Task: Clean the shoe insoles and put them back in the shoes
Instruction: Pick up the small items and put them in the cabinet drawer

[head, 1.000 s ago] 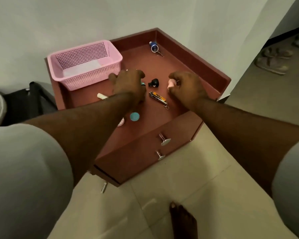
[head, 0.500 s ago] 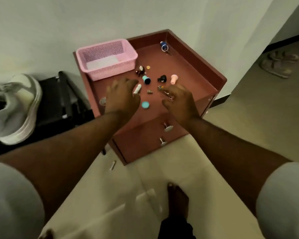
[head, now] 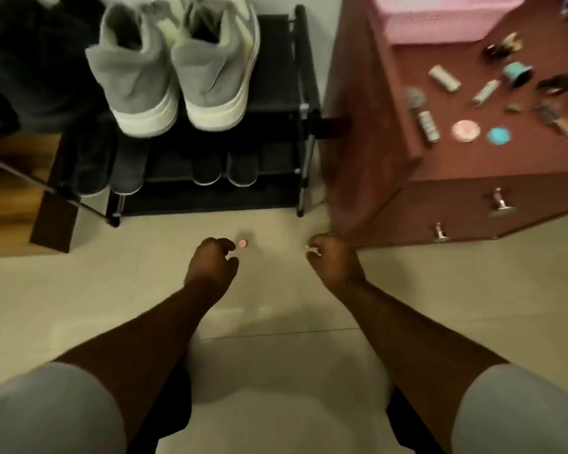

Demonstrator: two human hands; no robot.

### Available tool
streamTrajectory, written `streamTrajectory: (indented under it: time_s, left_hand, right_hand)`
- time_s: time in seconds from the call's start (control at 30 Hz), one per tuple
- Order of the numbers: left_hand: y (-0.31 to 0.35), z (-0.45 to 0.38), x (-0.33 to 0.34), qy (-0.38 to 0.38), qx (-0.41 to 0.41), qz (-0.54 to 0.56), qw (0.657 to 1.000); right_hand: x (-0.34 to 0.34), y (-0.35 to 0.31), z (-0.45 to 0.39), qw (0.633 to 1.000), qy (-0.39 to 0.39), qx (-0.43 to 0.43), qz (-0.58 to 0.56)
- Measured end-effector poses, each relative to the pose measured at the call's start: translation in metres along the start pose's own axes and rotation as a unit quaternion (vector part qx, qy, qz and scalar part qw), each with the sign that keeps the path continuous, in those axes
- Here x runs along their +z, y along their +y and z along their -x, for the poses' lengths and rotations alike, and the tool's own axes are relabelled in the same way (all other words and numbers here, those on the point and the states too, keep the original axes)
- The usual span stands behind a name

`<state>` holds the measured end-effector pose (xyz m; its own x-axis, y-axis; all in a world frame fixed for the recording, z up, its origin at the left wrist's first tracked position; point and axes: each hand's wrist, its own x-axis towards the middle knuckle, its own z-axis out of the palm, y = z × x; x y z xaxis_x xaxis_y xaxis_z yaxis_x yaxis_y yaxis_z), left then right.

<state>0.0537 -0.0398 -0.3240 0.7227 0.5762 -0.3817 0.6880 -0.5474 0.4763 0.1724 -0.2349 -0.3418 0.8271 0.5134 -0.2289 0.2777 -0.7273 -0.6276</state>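
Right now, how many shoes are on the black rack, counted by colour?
Grey high-top sneakers, on top: 2
Dark shoes, below: 4
Total: 6
The black heap at top left is too blurred to count.

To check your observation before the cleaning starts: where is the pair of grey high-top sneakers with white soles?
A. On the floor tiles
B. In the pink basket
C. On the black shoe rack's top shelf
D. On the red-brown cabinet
C: the grey high-top sneakers stand heels outward on the black shoe rack, top shelf.
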Motion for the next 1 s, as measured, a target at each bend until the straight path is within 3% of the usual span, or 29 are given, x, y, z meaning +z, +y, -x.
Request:
streamTrajectory:
  time_s: [0.13,0.3,0.43,0.6,0.8,1.0]
  left_hand:
    - [-0.047,-0.056,0.052,-0.049,-0.029,-0.018,0.998]
    - [-0.067,-0.121,0.105,-0.055,-0.012,-0.011,0.998]
    - [-0.080,-0.159,0.133,-0.069,-0.003,-0.024,0.997]
    - [-0.091,-0.168,0.151,-0.009,0.010,-0.032,0.999]
    - [-0.071,-0.138,0.148,-0.060,0.044,-0.043,0.996]
    - [0.017,-0.050,0.110,-0.134,0.122,0.010,0.983]
  right_hand:
    - [0.052,0.052,-0.051,0.999,-0.033,0.032,0.026]
    - [0.091,0.096,-0.103,0.987,-0.044,0.026,0.150]
    - [0.122,0.119,-0.122,0.984,-0.093,0.069,0.139]
    - [0.141,0.132,-0.127,0.981,-0.024,0.070,0.179]
    - [0.120,0.123,-0.091,0.989,-0.051,0.026,0.133]
    - [0.025,0.082,-0.003,0.998,-0.048,-0.015,0.036]
